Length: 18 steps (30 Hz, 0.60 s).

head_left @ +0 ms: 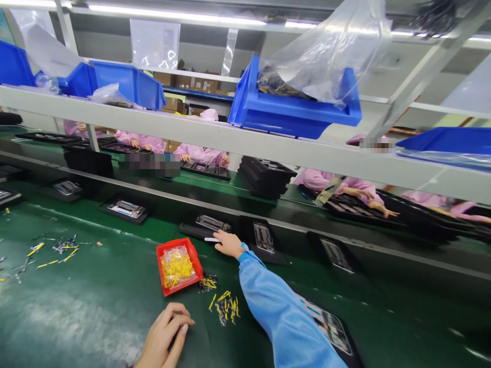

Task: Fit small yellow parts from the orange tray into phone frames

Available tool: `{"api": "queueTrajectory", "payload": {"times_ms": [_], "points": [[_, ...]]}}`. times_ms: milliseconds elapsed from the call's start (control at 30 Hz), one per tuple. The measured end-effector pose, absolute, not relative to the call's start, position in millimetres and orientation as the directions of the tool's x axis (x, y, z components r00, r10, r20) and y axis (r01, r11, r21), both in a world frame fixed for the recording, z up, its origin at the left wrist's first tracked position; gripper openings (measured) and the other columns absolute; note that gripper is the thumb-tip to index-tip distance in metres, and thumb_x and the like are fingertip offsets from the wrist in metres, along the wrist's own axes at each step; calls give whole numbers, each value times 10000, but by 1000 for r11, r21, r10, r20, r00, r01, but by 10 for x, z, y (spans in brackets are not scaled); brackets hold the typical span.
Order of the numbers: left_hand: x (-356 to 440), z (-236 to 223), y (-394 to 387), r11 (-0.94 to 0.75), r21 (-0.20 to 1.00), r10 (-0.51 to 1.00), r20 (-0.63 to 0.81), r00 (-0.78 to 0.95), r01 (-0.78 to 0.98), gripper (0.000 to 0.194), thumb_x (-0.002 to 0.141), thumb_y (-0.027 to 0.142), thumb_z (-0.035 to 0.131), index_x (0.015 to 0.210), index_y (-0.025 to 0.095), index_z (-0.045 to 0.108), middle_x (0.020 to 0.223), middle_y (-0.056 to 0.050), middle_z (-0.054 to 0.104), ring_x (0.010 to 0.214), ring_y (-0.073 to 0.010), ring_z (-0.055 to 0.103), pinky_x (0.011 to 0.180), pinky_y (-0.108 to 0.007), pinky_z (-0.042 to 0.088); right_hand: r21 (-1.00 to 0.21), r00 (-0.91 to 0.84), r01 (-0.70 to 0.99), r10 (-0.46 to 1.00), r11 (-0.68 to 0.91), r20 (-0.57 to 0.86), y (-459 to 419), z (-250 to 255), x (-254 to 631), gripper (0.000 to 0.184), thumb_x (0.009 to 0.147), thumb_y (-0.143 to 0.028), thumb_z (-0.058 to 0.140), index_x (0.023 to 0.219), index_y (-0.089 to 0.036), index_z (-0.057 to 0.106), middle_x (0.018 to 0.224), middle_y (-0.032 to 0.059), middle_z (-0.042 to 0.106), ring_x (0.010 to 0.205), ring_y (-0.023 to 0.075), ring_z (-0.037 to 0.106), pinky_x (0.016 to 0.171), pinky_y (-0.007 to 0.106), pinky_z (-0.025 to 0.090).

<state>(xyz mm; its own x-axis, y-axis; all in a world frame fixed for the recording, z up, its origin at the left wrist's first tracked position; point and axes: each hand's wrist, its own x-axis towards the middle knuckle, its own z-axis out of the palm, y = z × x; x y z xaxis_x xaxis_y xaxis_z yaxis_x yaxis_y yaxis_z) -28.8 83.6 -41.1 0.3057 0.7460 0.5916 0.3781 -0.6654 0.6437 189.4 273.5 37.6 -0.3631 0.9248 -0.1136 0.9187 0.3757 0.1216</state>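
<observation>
Scattered strips (36,249) lie on the green counter (95,296) at nine o'clock from a red bin (196,258). The left hand (165,335) is at the bin's six o'clock, fingers loosely curled; whether they hold anything cannot be told. Toward one o'clock, a phone-like frame (210,223) lies on a black tray (187,230); beside it, a white stick (210,239) is pinched in the fingers of the right hand (229,244). A small pile (227,307) of yellow-and-dark strips sits at four o'clock.
</observation>
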Motion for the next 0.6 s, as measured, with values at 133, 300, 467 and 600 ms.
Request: {"api": "queueTrajectory", "payload": {"times_ms": [133, 300, 467, 600], "points": [[-280, -289, 821, -664, 649, 744, 620, 247, 371, 196, 948, 184, 416, 962, 220, 608, 906, -56, 602, 826, -147, 635, 741, -206, 533, 144, -347, 923, 934, 356, -82, 2515, 613, 2004, 182, 873, -140, 520, 1027, -191, 603, 1070, 68, 618, 871, 213, 635, 678, 282, 450], [-322, -213, 827, -659, 605, 716, 686, 126, 447, 218, 946, 175, 412, 964, 218, 624, 932, -59, 587, 859, -157, 621, 759, -235, 535, 141, -338, 931, 941, 337, -19, 1903, 918, 2177, 192, 835, -115, 450, 966, -184, 573, 1029, 83, 605, 825, 215, 632, 613, 266, 389], [-418, -251, 857, -558, 562, 677, 734, -56, 611, 232, 954, 201, 381, 1046, 207, 593, 1042, -82, 543, 963, -192, 567, 772, -302, 521, 84, -533, 846, 841, 527, 93, 818, 685, 2246, 132, 719, -97, 497, 766, -216, 527, 787, 13, 601, 612, 170, 612, 516, 257, 366], [-543, -239, 932, -538, 556, 623, 768, -145, 633, 239, 956, 200, 357, 1020, 210, 587, 891, -58, 569, 1004, -222, 535, 813, -352, 487, 117, -715, 695, 665, 710, 215, -17, 78, 2257, 96, 742, -153, 566, 742, -242, 530, 667, -22, 614, 442, 154, 568, 405, 259, 365]]}}
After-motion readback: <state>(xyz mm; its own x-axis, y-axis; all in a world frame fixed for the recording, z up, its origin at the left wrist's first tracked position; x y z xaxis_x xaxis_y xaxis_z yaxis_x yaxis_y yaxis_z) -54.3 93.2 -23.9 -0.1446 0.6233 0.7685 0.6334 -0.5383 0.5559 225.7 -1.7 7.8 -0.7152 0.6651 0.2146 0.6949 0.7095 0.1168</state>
